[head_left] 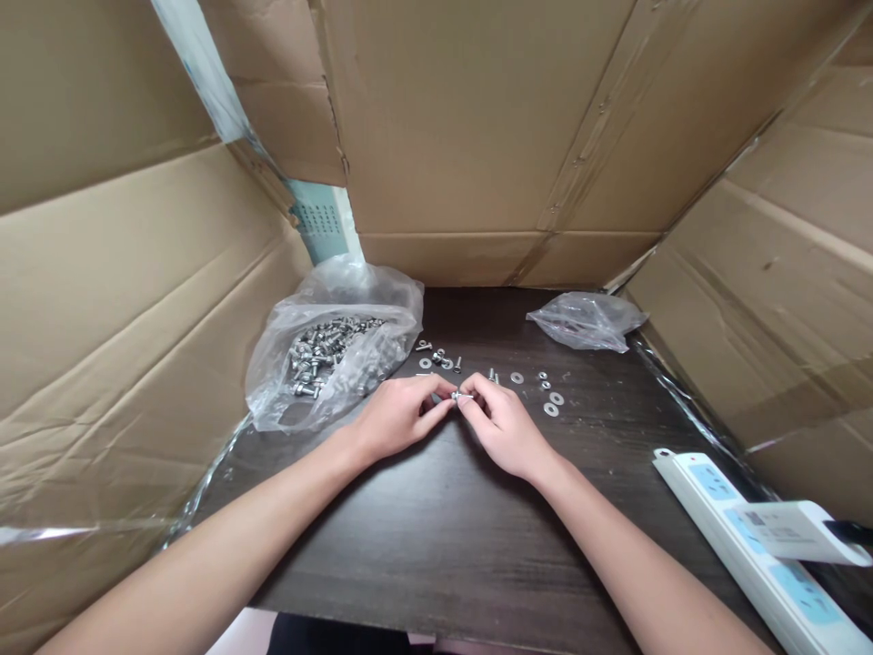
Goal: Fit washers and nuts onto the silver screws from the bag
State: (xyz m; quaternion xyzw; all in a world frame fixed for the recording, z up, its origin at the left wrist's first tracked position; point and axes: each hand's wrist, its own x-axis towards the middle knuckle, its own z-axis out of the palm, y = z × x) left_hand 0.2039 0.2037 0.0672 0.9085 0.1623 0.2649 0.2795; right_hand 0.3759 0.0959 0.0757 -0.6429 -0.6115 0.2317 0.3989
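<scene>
A small metal bolt (464,396) is held between my two hands over the dark table. The fingertips of my left hand (407,411) pinch its left end, where a small part seems to sit. My right hand (501,420) has thumb and fingers closed on the same bolt from the right. Just beyond the hands lie loose bolts (457,365) and flat washers (516,377). More washers (551,410) and small nuts (544,376) are to the right of my right hand.
An open clear plastic bag (273,368) full of bolts stands behind my left hand. A smaller clear bag (590,320) lies at the back right. A white power strip (757,546) runs along the right side. Cardboard walls (477,118) surround the table (409,555).
</scene>
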